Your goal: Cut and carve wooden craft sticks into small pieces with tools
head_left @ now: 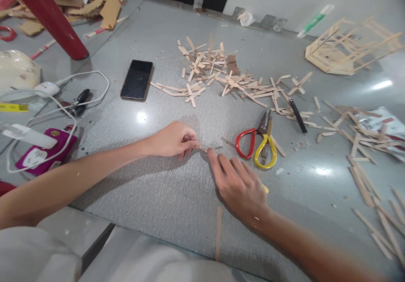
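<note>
My left hand is closed in a pinch on one end of a small thin piece of wooden stick, just above the table. At its other end are the fingertips of my right hand, which is curled palm down with its thumb hidden. Most of the piece is covered by the fingers. Scissors with one red and one yellow handle lie just beyond my right hand, blades pointing away. Nearer my body, a single flat wooden stick rests by the table edge.
Loose craft sticks are heaped at the back, with more sticks at the right. A stick framework stands back right. A black pen, a phone, a white cable, a purple box and a red post are around.
</note>
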Available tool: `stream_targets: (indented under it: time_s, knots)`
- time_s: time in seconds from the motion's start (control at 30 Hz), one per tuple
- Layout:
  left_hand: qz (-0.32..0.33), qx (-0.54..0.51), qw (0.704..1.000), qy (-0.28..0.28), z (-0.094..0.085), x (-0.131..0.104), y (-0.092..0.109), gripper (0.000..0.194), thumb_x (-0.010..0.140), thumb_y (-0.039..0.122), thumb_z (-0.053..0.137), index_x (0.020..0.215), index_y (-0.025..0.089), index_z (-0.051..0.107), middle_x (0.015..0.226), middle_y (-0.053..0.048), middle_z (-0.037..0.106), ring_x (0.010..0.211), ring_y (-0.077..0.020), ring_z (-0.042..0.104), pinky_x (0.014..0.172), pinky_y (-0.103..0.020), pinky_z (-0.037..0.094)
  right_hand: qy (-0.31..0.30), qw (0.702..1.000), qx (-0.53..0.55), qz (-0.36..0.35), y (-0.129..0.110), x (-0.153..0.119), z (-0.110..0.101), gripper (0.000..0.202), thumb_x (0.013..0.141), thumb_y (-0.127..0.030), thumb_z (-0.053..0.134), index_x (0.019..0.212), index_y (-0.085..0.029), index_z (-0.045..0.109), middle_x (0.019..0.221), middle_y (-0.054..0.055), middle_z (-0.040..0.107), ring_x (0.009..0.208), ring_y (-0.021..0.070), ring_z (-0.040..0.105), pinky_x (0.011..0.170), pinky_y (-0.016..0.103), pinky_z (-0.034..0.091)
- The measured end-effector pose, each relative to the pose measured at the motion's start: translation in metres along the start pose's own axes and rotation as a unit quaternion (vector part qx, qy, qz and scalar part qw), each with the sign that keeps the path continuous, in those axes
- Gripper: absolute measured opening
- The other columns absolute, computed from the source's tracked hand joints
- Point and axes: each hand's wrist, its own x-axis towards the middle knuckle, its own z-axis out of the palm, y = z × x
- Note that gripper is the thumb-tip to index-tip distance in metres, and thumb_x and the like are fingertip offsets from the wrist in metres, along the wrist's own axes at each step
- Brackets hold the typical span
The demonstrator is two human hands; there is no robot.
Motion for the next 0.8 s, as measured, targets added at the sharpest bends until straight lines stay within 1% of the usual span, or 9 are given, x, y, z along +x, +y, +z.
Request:
stream_targets:
  time_s: [0.2,0.4,0.53,0.63,0.8]
  knots:
    - [0.002,0.002,1.0,0.002,0.0005,0.0002,0.0019,0.029,0.094,0.021,0.057,0.066,0.014,0.059,0.057,0.001,0.065,0.042,-0.0076,0.061,0.042,-0.016,0.039,0.005,1.0,-0.002,0.0,-0.0001,-0.0002,0.0006,0.03,0.096,-0.006,0.049,0.118,-0.008,0.07,0.069,0.003,0.06,0.062,0.0176,0.045,0.062,0.032,0.033]
    - [0.006,0.024,1.0,0.007,-0.0006,-0.0004,0.0027,0.031,0.095,0.022,0.057,0.066,0.014,0.061,0.057,0.001,0.066,0.043,-0.0075,0.061,0.046,-0.016,0.042,0.004,1.0,0.006,0.0,-0.0006,-0.0006,0.003,0.031,0.095,-0.005,0.049,0.12,-0.006,0.067,0.072,0.004,0.062,0.064,0.018,0.047,0.063,0.033,0.034]
    - [0.009,0.019,1.0,0.007,-0.0005,-0.0001,0.0025,0.032,0.095,0.021,0.057,0.065,0.013,0.06,0.056,0.001,0.066,0.043,-0.0067,0.061,0.047,-0.016,0.043,-0.004,1.0,0.011,0.0,0.0,-0.0004,0.0037,0.031,0.094,-0.005,0.049,0.12,-0.007,0.066,0.072,0.003,0.061,0.065,0.0183,0.049,0.063,0.032,0.036]
    - [0.003,0.021,1.0,0.012,0.0003,0.0001,0.003,0.03,0.095,0.019,0.057,0.065,0.013,0.061,0.055,0.001,0.065,0.042,-0.006,0.06,0.045,-0.014,0.042,-0.012,1.0,0.018,0.001,0.0005,-0.0001,0.0041,0.031,0.093,-0.004,0.05,0.12,-0.007,0.065,0.072,0.003,0.061,0.066,0.0185,0.051,0.062,0.032,0.037]
    - [-0.01,0.014,1.0,0.013,0.0007,-0.0002,0.003,0.03,0.094,0.019,0.057,0.065,0.013,0.06,0.054,0.001,0.064,0.041,-0.007,0.06,0.038,-0.014,0.039,-0.016,1.0,0.02,0.009,-0.0002,0.0009,0.0047,0.03,0.093,-0.004,0.05,0.118,-0.009,0.066,0.071,0.001,0.059,0.065,0.0178,0.051,0.062,0.032,0.037]
